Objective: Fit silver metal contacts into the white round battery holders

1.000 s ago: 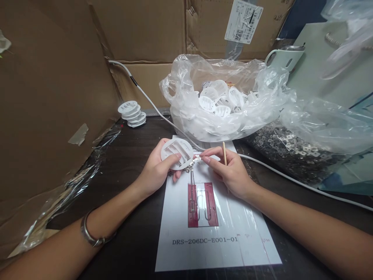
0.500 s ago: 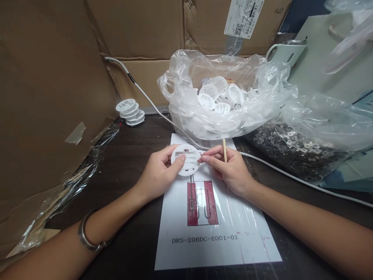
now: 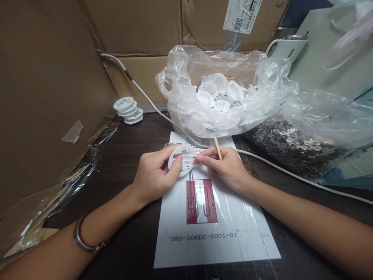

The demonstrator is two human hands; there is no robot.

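Note:
A round white plastic disc with slots and raised ribs is gripped at its left side by my left hand, thumb on its face and fingers behind. My right hand has thumb and forefinger pinched together at the disc's right edge; a small dark sliver shows there, too small to name. A thin wooden stick rises from between the fingers of that same hand, its lower end hidden. Both hands are above a printed sheet with a red and white diagram.
Several similar discs stand in a stack at the back left. A clear plastic bag full of discs sits behind the sheet. Small metal pieces lie in a bag at right. A white cable crosses the table. Cardboard walls the left.
The disc has tilted and shifted slightly left in my left hand. My right hand has moved a little left, and the stick now leans left instead of standing nearly upright.

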